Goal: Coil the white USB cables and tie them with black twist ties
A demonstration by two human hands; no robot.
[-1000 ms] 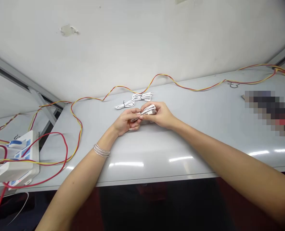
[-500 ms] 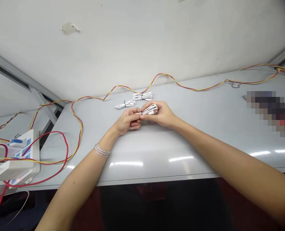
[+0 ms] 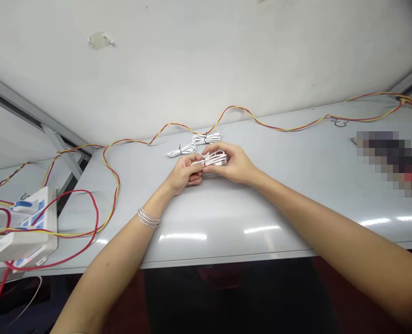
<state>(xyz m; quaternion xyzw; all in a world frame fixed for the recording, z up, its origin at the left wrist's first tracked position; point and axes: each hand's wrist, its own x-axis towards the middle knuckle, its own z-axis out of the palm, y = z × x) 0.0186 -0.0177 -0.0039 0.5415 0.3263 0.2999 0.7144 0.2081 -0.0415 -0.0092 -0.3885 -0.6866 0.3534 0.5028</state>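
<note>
Between my two hands is a coiled white USB cable (image 3: pixel 214 158) with a dark tie round its middle; its metal plug end points right. My left hand (image 3: pixel 185 174) grips the coil's left end between thumb and fingers. My right hand (image 3: pixel 234 162) curves round the right end, thumb below and forefinger above, the thumb tip close to the tie. Just behind my hands, two more tied white cables lie on the table: one coil (image 3: pixel 181 150) to the left and another coil (image 3: pixel 206 138) farther back.
A red and yellow twisted wire (image 3: pixel 174 124) runs along the back of the grey table (image 3: pixel 289 185). At left sits a white power strip (image 3: pixel 49 218) with plugs and looping red wires. A pixelated patch (image 3: pixel 394 157) covers something at right. A white wall stands behind.
My right forefinger has lifted away from the coil, leaving more of the cable showing. The left hand stays almost in place, and the coils on the table have not moved.
</note>
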